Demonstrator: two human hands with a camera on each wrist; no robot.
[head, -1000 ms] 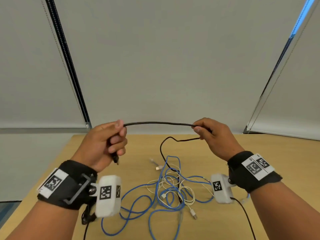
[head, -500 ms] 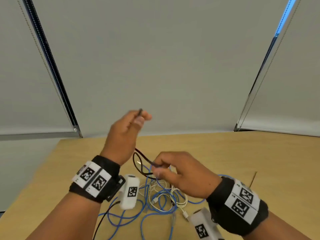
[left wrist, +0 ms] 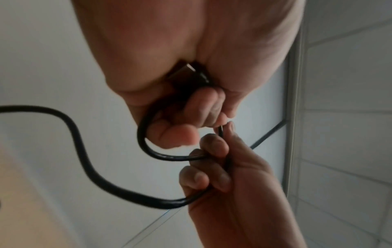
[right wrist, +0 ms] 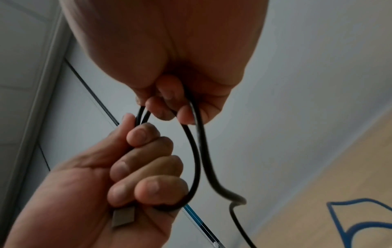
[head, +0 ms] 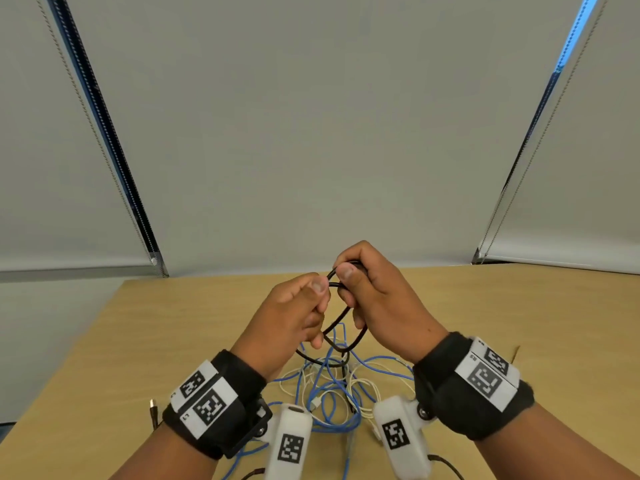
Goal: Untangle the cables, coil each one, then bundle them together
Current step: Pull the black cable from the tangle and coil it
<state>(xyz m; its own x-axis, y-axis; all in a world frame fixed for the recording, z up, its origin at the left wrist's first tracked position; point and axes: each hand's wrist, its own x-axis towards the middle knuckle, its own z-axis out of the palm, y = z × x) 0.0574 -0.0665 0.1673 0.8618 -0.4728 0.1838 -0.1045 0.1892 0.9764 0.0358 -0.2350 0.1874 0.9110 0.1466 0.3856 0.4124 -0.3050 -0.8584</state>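
Observation:
Both hands meet above the table (head: 180, 341) on a black cable (head: 338, 336). My left hand (head: 311, 299) grips a loop of it, with the cable's USB plug (left wrist: 185, 70) tucked in the palm; the plug (right wrist: 123, 216) also shows in the right wrist view. My right hand (head: 349, 282) pinches the same black cable (right wrist: 196, 159) beside the left thumb, its fingers (left wrist: 214, 151) curled round the strands. The cable's free length (left wrist: 84, 161) hangs down to a tangle of blue cable (head: 325, 389) and white cable (head: 362, 384) on the table.
The tangle lies between my forearms near the table's front. A small dark plug (head: 152, 408) lies left of my left wrist. Bare wood stretches left and right; closed blinds stand behind the far edge. A blue cable (right wrist: 350, 226) shows in the right wrist view.
A second ago my hands held the black cable stretched between them. They have since come together, folding the cable into a loop held by both.

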